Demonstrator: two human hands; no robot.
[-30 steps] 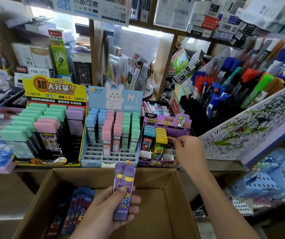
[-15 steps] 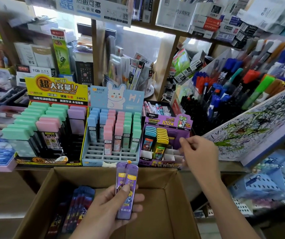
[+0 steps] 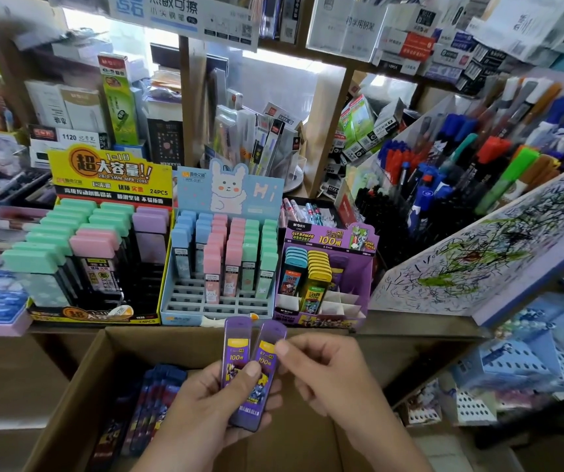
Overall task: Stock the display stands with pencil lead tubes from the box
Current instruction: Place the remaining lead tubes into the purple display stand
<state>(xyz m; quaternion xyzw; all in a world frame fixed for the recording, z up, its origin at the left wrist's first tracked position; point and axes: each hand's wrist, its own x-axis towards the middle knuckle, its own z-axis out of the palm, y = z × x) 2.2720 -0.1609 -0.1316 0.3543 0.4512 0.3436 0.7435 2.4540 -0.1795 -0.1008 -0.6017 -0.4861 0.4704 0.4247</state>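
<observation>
My left hand (image 3: 205,413) holds two purple pencil lead tubes (image 3: 239,366) upright over the open cardboard box (image 3: 79,379). My right hand (image 3: 325,373) pinches the upper part of the right-hand tube (image 3: 267,352) between thumb and fingers. Several dark blue tubes (image 3: 151,407) lie at the box's left side. Straight ahead on the shelf stands the purple display stand (image 3: 352,267), with blue-capped and yellow-capped tubes in its left slots and bare white dividers at its front right.
A light blue stand (image 3: 219,301) of pastel tubes and a yellow and black stand (image 3: 103,178) of larger cases sit to the left of the purple one. A scribbled test pad (image 3: 478,253) and pen racks (image 3: 461,165) crowd the right.
My right hand has come back from the purple stand down to the tubes in my left hand and taken hold of the right-hand tube, which now tilts away from the other.
</observation>
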